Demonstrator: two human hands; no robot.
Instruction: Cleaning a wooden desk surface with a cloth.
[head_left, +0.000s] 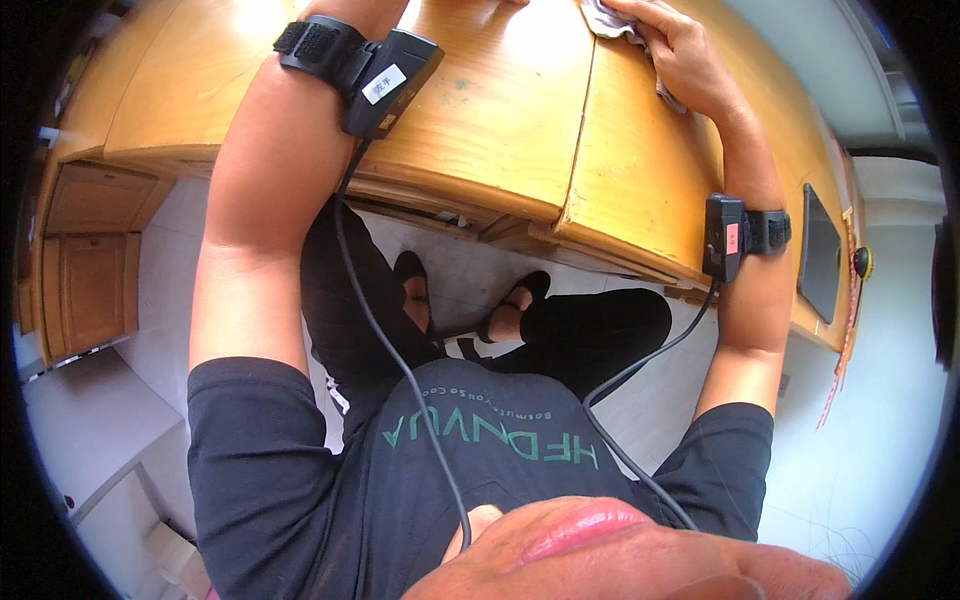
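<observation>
Near the top right, my right hand (686, 60) presses a pale, crumpled cloth (609, 21) against the yellow wooden desk top (487, 135). Part of the cloth is hidden under the palm and sticks out below it. My left forearm reaches past the upper edge of the picture. Only a sliver of what appears to be my left hand (514, 1) shows there, so its grip is hidden. Each forearm wears a black strapped device, the left device (390, 84) and the right device (724, 237), with a cable running back towards me.
A dark flat panel (819, 253) lies at the desk's right end, beside a hanging red-and-white cord (838, 375). Wooden cabinet doors (91, 296) stand at left, above a grey surface (97, 420). A seam (581, 131) crosses the desk top. My legs are below its front edge.
</observation>
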